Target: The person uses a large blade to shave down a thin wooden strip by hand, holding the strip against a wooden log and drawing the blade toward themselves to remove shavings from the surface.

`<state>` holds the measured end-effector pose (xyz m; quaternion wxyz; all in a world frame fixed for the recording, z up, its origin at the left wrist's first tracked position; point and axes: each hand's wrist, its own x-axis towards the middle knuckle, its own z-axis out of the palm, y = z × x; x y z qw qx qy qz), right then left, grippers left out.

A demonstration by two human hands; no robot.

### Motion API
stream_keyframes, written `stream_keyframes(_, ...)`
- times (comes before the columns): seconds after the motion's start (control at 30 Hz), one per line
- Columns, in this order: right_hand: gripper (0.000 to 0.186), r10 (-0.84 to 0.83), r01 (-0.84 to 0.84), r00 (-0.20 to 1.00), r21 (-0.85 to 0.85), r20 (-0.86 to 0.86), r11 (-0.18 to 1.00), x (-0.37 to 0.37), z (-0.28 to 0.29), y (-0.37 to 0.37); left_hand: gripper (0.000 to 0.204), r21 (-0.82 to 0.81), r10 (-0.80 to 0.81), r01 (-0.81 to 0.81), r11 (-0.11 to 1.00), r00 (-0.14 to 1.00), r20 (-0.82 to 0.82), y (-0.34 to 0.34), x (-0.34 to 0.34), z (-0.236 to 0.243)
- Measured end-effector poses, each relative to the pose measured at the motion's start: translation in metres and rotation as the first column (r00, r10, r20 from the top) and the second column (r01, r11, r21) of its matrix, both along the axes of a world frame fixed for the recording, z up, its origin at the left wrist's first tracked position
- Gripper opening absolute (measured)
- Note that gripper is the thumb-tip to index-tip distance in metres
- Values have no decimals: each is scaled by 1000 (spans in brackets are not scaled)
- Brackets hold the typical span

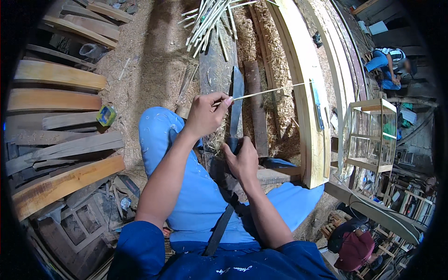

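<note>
My left hand [206, 116] pinches a thin pale stick [270, 91] that stretches rightward over the dark blade of a long knife [237, 95] toward the pale beam. My right hand [244, 162] grips the knife's dark handle below it, with the blade upright in the picture. A weathered plank [212, 70] runs under the work, with a bundle of thin sticks [210, 23] at its far end. A second knife [318, 107] with a blue handle or blade lies on the pale beam [295, 56] at right.
Wooden boards [58, 74] line the left, beside a yellow-green box [106, 115]. Shavings [130, 70] cover the floor. A slatted wooden cage [372, 135] stands right. One person [387, 63] sits at upper right, another [354, 247] in maroon at lower right.
</note>
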<state>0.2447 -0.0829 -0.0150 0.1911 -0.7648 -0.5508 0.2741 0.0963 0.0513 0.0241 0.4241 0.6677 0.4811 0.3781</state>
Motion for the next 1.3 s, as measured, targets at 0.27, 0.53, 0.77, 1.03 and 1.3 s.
stream_keyframes(0.27, 24, -339, 258, 775, -224, -533, 940, 46, -35, -15, 22, -45, 11, -11, 999, 1000, -3, 2, 6, 1)
stream_keyframes(0.53, 56, -370, 275, 806, -262, -462, 925, 102, -29, -61, 18, 11, 119, -118, 993, 988, -101, 8, 6, -21)
stream_keyframes(0.77, 49, -285, 299, 628, -114, -725, 948, 110, -23, -64, 12, -96, 169, -180, 979, 979, -115, 11, 14, -56)
stream_keyframes(1.03, 52, -76, 114, 846, 41, -528, 993, 101, -48, 6, 8, 319, 262, -162, 934, 916, -305, 3, 39, -87)
stream_keyframes(1.3, 52, 61, -60, 909, 16, -413, 998, 84, -35, 60, 12, 363, 290, -139, 921, 868, -403, 2, 41, -95)
